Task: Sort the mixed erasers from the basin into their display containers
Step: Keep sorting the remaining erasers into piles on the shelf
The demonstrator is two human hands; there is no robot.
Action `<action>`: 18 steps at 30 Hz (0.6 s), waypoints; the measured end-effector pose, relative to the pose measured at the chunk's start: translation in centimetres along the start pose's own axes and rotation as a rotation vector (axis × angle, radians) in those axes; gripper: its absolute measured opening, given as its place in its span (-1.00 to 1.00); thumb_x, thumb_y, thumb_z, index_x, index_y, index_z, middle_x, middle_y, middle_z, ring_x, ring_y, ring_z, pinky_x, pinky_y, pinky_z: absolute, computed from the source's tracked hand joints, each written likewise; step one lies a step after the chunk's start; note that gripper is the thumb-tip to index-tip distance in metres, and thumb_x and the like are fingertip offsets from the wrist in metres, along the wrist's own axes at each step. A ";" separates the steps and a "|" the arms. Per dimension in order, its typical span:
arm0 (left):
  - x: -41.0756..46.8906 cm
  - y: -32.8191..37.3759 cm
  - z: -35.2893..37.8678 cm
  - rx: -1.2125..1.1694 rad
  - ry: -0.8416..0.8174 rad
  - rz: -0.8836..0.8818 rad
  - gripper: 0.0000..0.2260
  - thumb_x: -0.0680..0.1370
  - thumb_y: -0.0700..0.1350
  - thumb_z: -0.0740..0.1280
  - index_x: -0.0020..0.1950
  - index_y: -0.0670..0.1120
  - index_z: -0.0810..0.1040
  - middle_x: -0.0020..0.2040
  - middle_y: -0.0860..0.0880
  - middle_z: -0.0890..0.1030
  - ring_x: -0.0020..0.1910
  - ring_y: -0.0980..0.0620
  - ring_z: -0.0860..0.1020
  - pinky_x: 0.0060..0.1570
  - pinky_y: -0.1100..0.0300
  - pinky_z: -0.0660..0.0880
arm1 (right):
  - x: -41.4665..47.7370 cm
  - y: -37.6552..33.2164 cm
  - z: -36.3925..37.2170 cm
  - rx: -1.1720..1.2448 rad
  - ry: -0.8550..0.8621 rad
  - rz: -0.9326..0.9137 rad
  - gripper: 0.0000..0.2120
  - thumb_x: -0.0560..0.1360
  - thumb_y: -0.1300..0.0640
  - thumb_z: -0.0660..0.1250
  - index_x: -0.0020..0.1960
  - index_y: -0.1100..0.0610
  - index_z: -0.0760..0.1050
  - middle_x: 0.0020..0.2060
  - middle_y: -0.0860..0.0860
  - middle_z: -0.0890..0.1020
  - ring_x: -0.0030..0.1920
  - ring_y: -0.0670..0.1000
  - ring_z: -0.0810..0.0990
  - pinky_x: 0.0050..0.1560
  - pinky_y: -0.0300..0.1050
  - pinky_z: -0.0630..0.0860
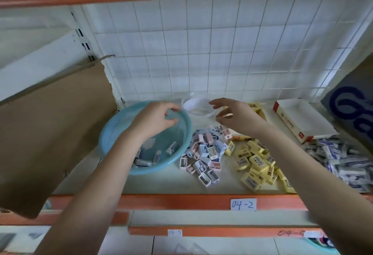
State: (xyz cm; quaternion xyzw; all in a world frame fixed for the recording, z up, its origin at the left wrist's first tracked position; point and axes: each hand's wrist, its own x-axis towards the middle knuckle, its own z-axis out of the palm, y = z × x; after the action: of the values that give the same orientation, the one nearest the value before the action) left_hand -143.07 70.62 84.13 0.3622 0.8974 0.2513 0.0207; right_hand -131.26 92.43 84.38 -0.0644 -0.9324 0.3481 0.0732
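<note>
Three loose heaps lie on the white shelf (161,182) outside any container: small pastel pink, blue and white blocks (205,150) just beside the basin, yellow-sleeved erasers (256,162) to their right, and white-and-blue wrapped erasers (343,158) at the far right. The round light-blue plastic basin (107,133) holds a handful of white-and-blue sleeved erasers (172,147) near its front side. The left hand (155,119) hovers above the basin's far rim, fingers loosely curled with thumb and forefinger apart and nothing seen in it. Whether it touches the rim cannot be told. Behind the basin stands a clear round plastic tub (199,111), showing white inside. The right hand (236,115) hangs just beside that tub, fingers spread and relaxed, grasping nothing. Behind it is a yellow cardboard box (255,106). Further right sits an open white-and-red cardboard box (298,117), its white inside showing.
</note>
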 end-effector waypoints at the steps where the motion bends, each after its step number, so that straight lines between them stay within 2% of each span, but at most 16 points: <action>1: -0.3 -0.7 -0.5 -0.004 0.011 -0.014 -0.72 0.46 -0.10 0.43 0.16 0.04 0.59 0.03 0.09 0.63 -0.06 0.07 0.54 0.03 0.11 0.48 | 0.3 -0.2 0.2 0.002 -0.003 -0.012 -0.57 0.50 0.22 0.34 0.32 -0.04 0.41 0.13 -0.13 0.53 0.00 -0.13 0.57 0.06 -0.23 0.54; 5: -2.1 -3.7 -2.4 -0.008 0.024 -0.105 -0.71 0.46 -0.19 0.43 0.17 -0.02 0.60 0.07 0.08 0.63 -0.07 0.04 0.54 0.01 0.18 0.46 | 1.7 -2.1 1.6 0.034 -0.046 -0.056 -0.63 0.49 0.23 0.34 0.26 -0.02 0.46 0.10 -0.15 0.53 0.00 -0.13 0.57 0.06 -0.30 0.50; 9: -4.3 -6.1 -3.9 0.004 -0.057 -0.211 -0.70 0.47 -0.20 0.42 0.18 -0.02 0.58 0.05 0.09 0.61 -0.02 0.04 0.55 -0.04 0.23 0.43 | 3.3 -5.0 4.3 0.020 -0.113 -0.142 -0.69 0.49 0.24 0.36 0.19 -0.01 0.53 0.04 -0.16 0.55 -0.05 -0.14 0.58 0.06 -0.36 0.51; 11: -5.2 -6.9 -4.4 0.028 -0.106 -0.241 -0.70 0.47 -0.20 0.42 0.19 -0.04 0.58 0.08 0.07 0.61 0.00 0.02 0.55 -0.04 0.23 0.44 | 4.0 -6.4 6.0 0.026 -0.173 -0.191 -0.69 0.48 0.26 0.36 0.18 0.02 0.54 0.07 -0.11 0.58 -0.04 -0.10 0.59 0.09 -0.31 0.51; 13: -5.8 -7.6 -4.7 0.047 -0.174 -0.262 -0.68 0.46 -0.21 0.43 0.21 -0.06 0.57 0.11 0.05 0.61 0.04 -0.01 0.55 0.01 0.20 0.45 | 4.6 -7.6 7.5 0.008 -0.260 -0.234 -0.67 0.47 0.29 0.35 0.19 0.04 0.54 0.12 -0.06 0.58 0.00 -0.04 0.59 0.13 -0.19 0.50; 18: -6.0 -8.9 -4.2 0.101 -0.381 -0.270 -0.65 0.48 -0.26 0.41 0.25 -0.08 0.54 0.20 0.02 0.59 0.11 0.00 0.54 0.11 0.19 0.44 | 5.8 -9.7 10.7 -0.291 -0.635 -0.306 -0.60 0.46 0.22 0.38 0.28 0.03 0.49 0.19 -0.05 0.57 0.07 -0.04 0.55 0.15 -0.22 0.41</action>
State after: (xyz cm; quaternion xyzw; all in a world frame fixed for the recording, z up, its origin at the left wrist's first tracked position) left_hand -145.27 59.31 82.78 0.2804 0.9290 0.1282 0.2050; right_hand -139.53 79.31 83.24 0.1769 -0.9471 0.1997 -0.1782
